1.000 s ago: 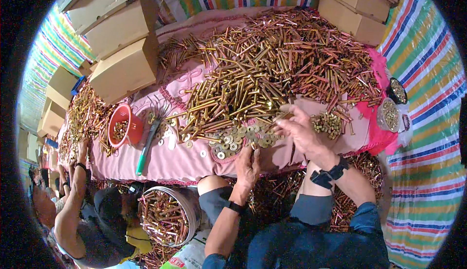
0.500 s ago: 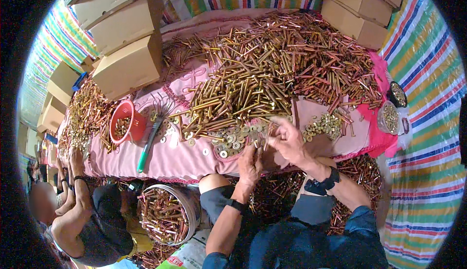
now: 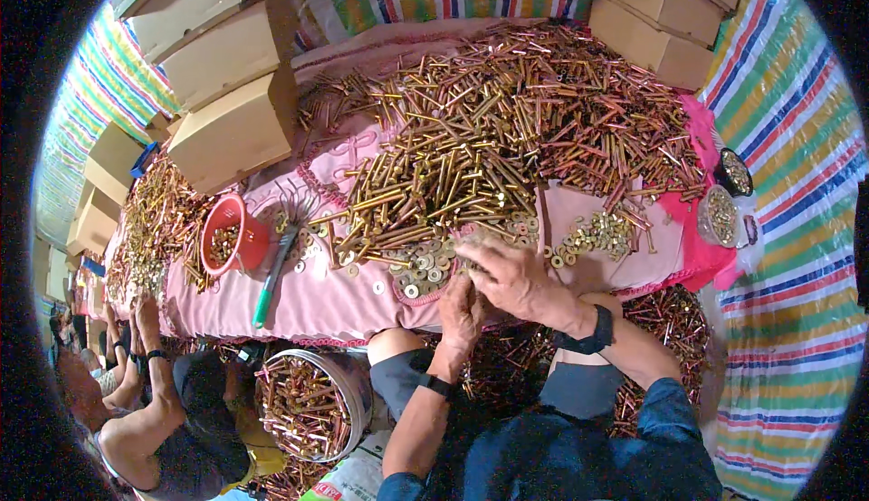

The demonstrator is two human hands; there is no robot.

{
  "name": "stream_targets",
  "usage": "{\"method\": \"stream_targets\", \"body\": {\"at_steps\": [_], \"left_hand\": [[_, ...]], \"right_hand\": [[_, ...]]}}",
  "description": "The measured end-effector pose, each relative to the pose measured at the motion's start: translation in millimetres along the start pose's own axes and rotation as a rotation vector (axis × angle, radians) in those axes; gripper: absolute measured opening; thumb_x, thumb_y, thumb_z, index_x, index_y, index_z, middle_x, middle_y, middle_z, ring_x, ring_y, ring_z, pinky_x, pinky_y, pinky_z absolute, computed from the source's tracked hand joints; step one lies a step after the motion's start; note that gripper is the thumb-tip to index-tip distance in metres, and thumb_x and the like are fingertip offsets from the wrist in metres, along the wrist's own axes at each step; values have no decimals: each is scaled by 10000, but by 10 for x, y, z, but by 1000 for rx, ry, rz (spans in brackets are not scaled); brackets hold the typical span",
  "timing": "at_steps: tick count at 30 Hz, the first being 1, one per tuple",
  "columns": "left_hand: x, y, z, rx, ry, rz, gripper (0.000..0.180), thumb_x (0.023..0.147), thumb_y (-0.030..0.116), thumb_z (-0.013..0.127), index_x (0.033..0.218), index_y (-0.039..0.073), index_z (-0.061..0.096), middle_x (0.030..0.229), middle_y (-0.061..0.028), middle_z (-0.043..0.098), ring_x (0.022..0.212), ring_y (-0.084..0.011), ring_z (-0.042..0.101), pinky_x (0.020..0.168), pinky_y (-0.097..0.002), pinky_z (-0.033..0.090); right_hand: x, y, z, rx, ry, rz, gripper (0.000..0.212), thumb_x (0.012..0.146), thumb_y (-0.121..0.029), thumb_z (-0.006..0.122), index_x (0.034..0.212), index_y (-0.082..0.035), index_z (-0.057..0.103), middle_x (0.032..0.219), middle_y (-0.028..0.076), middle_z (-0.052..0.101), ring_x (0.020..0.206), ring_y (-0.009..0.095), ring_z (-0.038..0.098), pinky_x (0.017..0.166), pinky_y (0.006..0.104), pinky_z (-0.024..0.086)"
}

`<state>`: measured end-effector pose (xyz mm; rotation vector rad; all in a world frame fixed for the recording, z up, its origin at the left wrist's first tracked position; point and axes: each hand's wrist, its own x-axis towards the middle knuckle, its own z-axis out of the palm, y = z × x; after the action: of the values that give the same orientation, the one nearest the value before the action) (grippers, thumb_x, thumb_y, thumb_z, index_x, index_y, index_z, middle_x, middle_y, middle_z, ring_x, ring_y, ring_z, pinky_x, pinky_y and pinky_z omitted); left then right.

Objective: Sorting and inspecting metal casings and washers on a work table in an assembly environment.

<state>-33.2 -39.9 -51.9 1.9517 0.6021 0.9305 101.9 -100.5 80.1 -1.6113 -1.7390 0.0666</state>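
- Left hand (image 3: 460, 309): at front of the cloth-covered counter (image 3: 335, 318), just beside the washers; thumb and fingers bunched. Grip: cannot tell if it pinches anything, tips partly covered.
- Right hand (image 3: 514, 282): bent over the left fingertips, fingers curled. Grip: underside hidden, cannot tell if pressed together or pinching.
- Washers (image 3: 422, 273): flat, ringed, loose layer at front of counter, under and around the hands.
- Bolts (image 3: 448, 175): long, gold-toned, big tangled heap right behind the washers.
- Nuts (image 3: 597, 237): small loose cluster, right of the right hand, apart from it.
- Handling, washers: likely light, stiff, not fragile; thin and overlapping, so hard to lift flat. Take by the rim, tip one edge up.
- Handling, bolts: likely rigid, moderate weight each, maybe slick; crossed shanks may snag. Take mid-shank or just under the head.
- Handling, nuts: likely light, hard, prone to roll; pinch across opposite sides.
- Around: red basket (image 3: 260, 248) and green-handled rake (image 3: 263, 307) to the left; clear tub (image 3: 735, 222) far right; bucket (image 3: 358, 394) of bolts below counter edge; cardboard box (image 3: 231, 134) behind basket.
- Co-worker's hand (image 3: 146, 318): far left, by another heap.
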Motion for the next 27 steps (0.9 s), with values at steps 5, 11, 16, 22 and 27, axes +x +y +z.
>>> {"method": "stream_targets", "body": {"at_steps": [5,11,16,22,27], "left_hand": [[14,73,57,-97,32,-40,433,860,-35,565,1287,36,581,1127,-217,679,1043,-373,676,875,-400,536],[33,167,62,-18,92,-50,385,985,77,601,1357,44,509,1019,-151,698,839,-245,697,750,-349,560],[69,295,69,-66,130,-145,199,1052,135,511,1228,43,517,857,-88,658,646,-154,605,580,-293,491],[102,277,53,44,133,-3,51,1030,84,535,1067,50,527,735,-82,611,573,-172,589,527,-305,455],[97,251,79,16,158,-5,41,1003,53,553,1044,58,557,696,-57,570,579,-157,563,537,-292,438]], "right_hand": [[-246,171,93,7,-80,16,279,906,-96,671,1179,-38,653,981,140,651,857,303,673,722,377,546],[-550,663,-309,72,57,494,219,906,-89,630,1105,-26,697,935,137,705,851,262,693,753,361,550],[-875,1351,-702,-207,178,628,169,864,-132,644,966,-24,724,908,200,716,854,350,696,780,428,540],[-926,1676,-820,-399,141,577,169,844,-160,674,924,-27,740,826,204,690,809,393,658,770,476,515],[-861,1762,-755,-312,-29,574,181,846,-210,679,847,-33,717,856,205,683,866,408,645,801,518,489]]}}
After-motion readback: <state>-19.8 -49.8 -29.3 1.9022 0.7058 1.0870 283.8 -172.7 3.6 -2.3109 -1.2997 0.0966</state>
